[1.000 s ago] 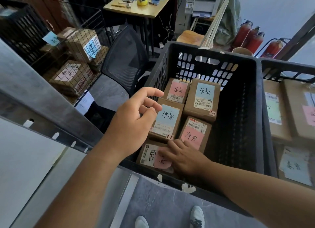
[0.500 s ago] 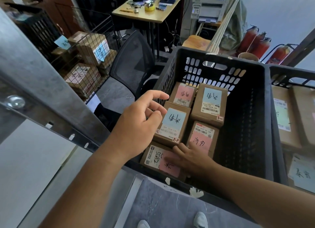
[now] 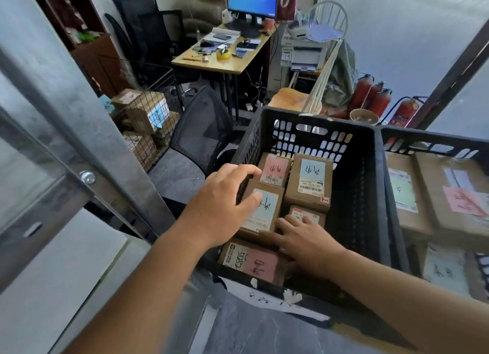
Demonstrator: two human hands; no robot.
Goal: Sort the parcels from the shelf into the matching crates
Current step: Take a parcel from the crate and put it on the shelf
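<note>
In the head view, the blue-labelled parcel (image 3: 260, 208) is gripped by the left hand (image 3: 225, 205), fingers curled over its far left edge and thumb on the label; its long axis runs away from the person. The right hand (image 3: 304, 238) lies flat, fingers spread, across a partly hidden parcel beside it. Five parcels are seen in the black crate (image 3: 367, 184); larger parcels fill the neighbouring crate (image 3: 434, 144).

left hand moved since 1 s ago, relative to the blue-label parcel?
Yes. The left hand has come down onto the middle blue-label parcel in the black crate; it hovered over that parcel's left edge before, and now its fingers curl round the far-left corner.
</note>
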